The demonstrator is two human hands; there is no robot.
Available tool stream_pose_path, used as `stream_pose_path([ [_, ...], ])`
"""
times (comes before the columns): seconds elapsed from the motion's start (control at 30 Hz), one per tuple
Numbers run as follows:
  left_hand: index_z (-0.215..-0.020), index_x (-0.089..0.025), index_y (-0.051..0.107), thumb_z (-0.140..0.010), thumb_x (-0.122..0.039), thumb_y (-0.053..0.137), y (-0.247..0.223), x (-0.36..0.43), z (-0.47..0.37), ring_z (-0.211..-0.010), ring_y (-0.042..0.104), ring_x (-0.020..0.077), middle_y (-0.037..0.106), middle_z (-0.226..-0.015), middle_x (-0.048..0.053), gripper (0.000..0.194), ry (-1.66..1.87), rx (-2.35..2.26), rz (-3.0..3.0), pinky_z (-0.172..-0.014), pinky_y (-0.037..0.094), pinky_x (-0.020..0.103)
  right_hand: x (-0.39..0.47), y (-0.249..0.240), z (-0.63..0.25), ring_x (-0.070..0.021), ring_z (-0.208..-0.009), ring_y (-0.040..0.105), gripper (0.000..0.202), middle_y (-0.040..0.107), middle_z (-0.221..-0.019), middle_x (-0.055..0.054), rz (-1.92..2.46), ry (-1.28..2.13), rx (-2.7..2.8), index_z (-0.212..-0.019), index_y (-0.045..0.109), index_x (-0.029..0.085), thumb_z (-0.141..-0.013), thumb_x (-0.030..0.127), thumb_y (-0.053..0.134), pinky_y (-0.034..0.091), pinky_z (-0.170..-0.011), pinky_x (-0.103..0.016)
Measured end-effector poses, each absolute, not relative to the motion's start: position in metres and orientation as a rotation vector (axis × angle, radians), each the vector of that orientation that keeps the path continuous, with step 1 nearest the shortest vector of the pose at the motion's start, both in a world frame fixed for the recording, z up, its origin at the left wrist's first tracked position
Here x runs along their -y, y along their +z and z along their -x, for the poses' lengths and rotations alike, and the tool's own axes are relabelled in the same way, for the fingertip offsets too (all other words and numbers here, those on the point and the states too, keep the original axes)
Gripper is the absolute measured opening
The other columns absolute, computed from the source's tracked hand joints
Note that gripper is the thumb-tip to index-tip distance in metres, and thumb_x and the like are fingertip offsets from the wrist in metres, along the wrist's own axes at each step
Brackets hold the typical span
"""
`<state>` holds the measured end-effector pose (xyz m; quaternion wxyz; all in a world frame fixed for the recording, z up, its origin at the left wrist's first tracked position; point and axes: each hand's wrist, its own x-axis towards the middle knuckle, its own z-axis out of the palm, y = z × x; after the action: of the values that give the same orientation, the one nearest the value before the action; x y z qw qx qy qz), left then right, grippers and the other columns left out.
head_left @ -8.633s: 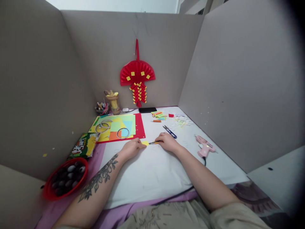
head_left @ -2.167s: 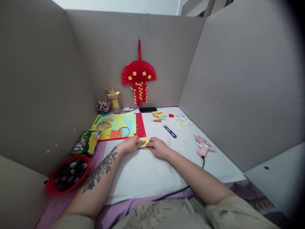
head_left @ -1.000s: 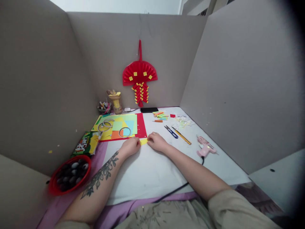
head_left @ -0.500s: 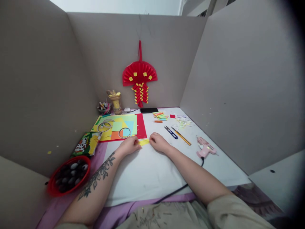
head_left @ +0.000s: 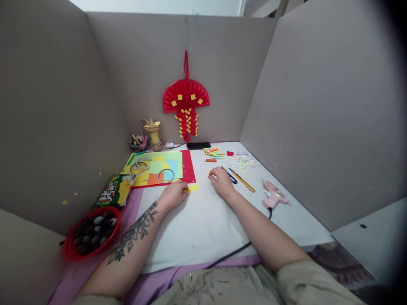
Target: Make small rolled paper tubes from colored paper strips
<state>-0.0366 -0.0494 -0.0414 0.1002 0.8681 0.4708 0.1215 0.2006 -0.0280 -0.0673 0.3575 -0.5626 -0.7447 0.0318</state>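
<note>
A small yellow paper piece (head_left: 193, 187) lies over the white cloth near the middle of the table. My left hand (head_left: 174, 193) is closed on its left end, with the fingertips pressed together. To the right of the paper, apart from it, my right hand (head_left: 220, 181) has its fingers curled and pinched near a faint, tiny yellowish bit; whether it holds that bit is too small to tell. Dark blue thread snips (head_left: 231, 176) lie partly behind my right hand, and a yellow pencil (head_left: 243, 181) rests just right of them.
Coloured papers with metal rings (head_left: 165, 175) lie at the back left. A red bowl (head_left: 118, 224) of dark round things and a green packet (head_left: 111, 192) stand left. A pink glue gun (head_left: 273, 197) with a black cord lies right. Rolled paper tubes (head_left: 213, 152) lie behind.
My right hand has let go of the yellow paper's right end and moved right and slightly back, toward the snips. My left hand stays at the paper, almost unmoved.
</note>
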Motion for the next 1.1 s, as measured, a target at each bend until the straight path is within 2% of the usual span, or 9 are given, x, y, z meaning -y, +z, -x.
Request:
stream_pose_path([
  [0.1, -0.086, -0.019, 0.063, -0.081, -0.024, 0.047, -0.041, 0.050, 0.035, -0.082, 0.058, 0.0175, 0.061, -0.092, 0.006, 0.017, 0.368, -1.403, -2.589, -0.068, 0.041, 0.025, 0.035, -0.068, -0.189, -0.0175, -0.083, 0.055, 0.013, 0.066, -0.081, -0.005, 1.183, 0.208, 2.146, -0.073, 0.067, 0.019, -0.083, 0.021, 0.058, 0.040, -0.083, -0.032],
  [0.27, -0.086, -0.018, 0.063, -0.083, -0.025, 0.046, -0.040, 0.052, 0.034, -0.083, 0.058, 0.0186, 0.062, -0.090, 0.007, 0.019, 0.316, -1.420, -2.634, -0.069, 0.041, 0.026, 0.046, -0.071, -0.174, -0.0186, -0.092, 0.053, 0.011, 0.066, -0.089, -0.006, 0.920, 0.256, 2.356, -0.083, 0.069, 0.020, -0.081, 0.022, 0.059, 0.041, -0.085, -0.033],
  [0.47, -0.087, -0.018, 0.062, -0.083, -0.031, 0.048, -0.038, 0.053, 0.031, -0.083, 0.058, 0.0208, 0.062, -0.091, 0.009, 0.019, 0.266, -1.446, -2.662, -0.067, 0.042, 0.028, 0.052, -0.064, -0.174, -0.0198, -0.094, 0.053, 0.017, 0.068, -0.095, -0.004, 0.948, 0.247, 2.447, -0.085, 0.070, 0.022, -0.081, 0.019, 0.054, 0.040, -0.087, -0.034],
  [0.7, -0.085, -0.018, 0.063, -0.084, -0.026, 0.044, -0.039, 0.052, 0.032, -0.081, 0.059, 0.0204, 0.062, -0.088, 0.009, 0.021, 0.238, -1.452, -2.701, -0.067, 0.041, 0.028, 0.051, -0.064, -0.174, -0.0188, -0.094, 0.057, 0.022, 0.070, -0.097, -0.005, 0.981, 0.249, 2.467, -0.092, 0.069, 0.021, -0.083, 0.016, 0.050, 0.039, -0.088, -0.034],
  [0.87, -0.082, -0.017, 0.065, -0.085, -0.020, 0.040, -0.040, 0.049, 0.032, -0.079, 0.059, 0.0202, 0.064, -0.085, 0.009, 0.025, 0.213, -1.458, -2.731, -0.069, 0.041, 0.029, 0.050, -0.064, -0.171, -0.0174, -0.087, 0.056, 0.018, 0.068, -0.086, -0.005, 0.961, 0.205, 2.455, -0.089, 0.066, 0.019, -0.084, 0.016, 0.049, 0.040, -0.085, -0.032],
  [1.0, -0.079, -0.017, 0.065, -0.083, -0.019, 0.043, -0.038, 0.048, 0.034, -0.078, 0.059, 0.0200, 0.065, -0.084, 0.008, 0.022, 0.219, -1.440, -2.712, -0.067, 0.041, 0.028, 0.048, -0.065, -0.165, -0.0187, -0.089, 0.052, 0.012, 0.064, -0.086, -0.007, 1.090, 0.129, 2.404, -0.088, 0.063, 0.018, -0.084, 0.018, 0.052, 0.040, -0.081, -0.031],
  [1.1, -0.077, -0.018, 0.066, -0.082, -0.018, 0.045, -0.036, 0.047, 0.035, -0.078, 0.059, 0.0195, 0.065, -0.082, 0.008, 0.022, 0.227, -1.408, -2.704, -0.067, 0.040, 0.027, 0.046, -0.066, -0.161, -0.0184, -0.087, 0.049, 0.016, 0.061, -0.084, -0.007, 1.130, 0.104, 2.432, -0.082, 0.063, 0.018, -0.086, 0.017, 0.048, 0.039, -0.080, -0.031],
])
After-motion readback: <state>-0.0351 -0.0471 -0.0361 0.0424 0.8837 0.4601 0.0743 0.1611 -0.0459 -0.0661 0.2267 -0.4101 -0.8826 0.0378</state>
